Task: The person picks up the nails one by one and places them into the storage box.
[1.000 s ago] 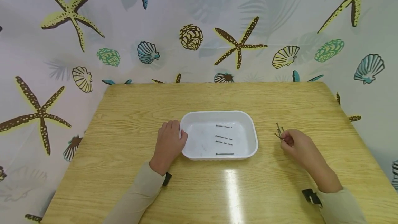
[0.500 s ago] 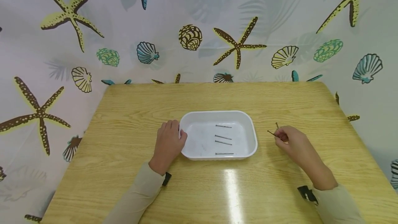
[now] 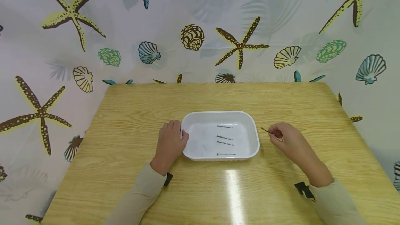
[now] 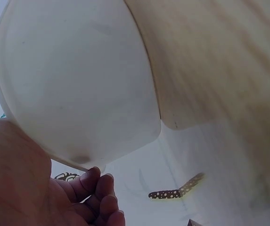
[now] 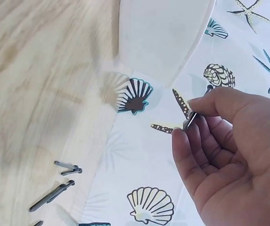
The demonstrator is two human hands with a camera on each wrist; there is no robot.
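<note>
A white plastic tray (image 3: 215, 112) sits mid-table, with several nails (image 3: 225, 137) lying roughly parallel on its floor. My left hand (image 3: 169, 143) holds the tray's left end, thumb over the rim; in the left wrist view, its fingers (image 4: 107, 190) curl against the rim from outside. Just right of the tray, my right hand (image 3: 289, 141) pinches a nail (image 3: 265, 130) between thumb and fingers, its head end pointing toward the tray. That nail (image 5: 190, 120) also shows in the right wrist view, partly covered by the fingertips.
Several loose nails (image 5: 52, 195) lie on the wooden table in the right wrist view; the right hand hides them from the head view. A cloth printed with starfish and shells (image 3: 187, 6) hangs behind the table and along its sides.
My right hand has picked a nail from the loose ones and carried it left toward the tray. The left hand and the tray have stayed put.
</note>
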